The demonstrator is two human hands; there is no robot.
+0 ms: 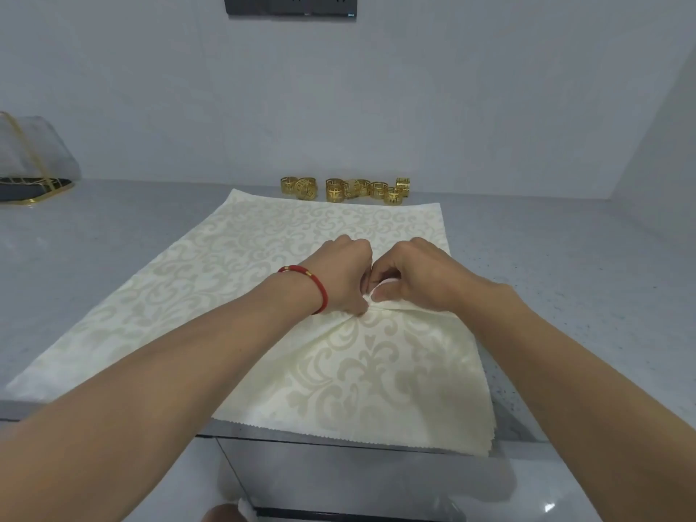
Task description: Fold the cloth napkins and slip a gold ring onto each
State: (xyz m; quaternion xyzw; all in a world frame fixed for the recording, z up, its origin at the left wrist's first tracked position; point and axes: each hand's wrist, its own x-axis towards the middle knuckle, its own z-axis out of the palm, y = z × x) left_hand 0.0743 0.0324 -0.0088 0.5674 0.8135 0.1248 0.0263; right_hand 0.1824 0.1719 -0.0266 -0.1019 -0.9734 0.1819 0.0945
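A: What carries everything?
B: A grey speckled surface.
A: And on it?
B: Cream patterned napkins at centre, stacked, overhanging the near edge; gold rings clustered at twelve o'clock; a gold-trimmed dark tray at ten.

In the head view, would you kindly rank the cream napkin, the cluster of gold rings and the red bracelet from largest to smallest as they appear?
1. cream napkin
2. cluster of gold rings
3. red bracelet
The bracelet sits nearer the camera, so its true size against a single ring is unsure.
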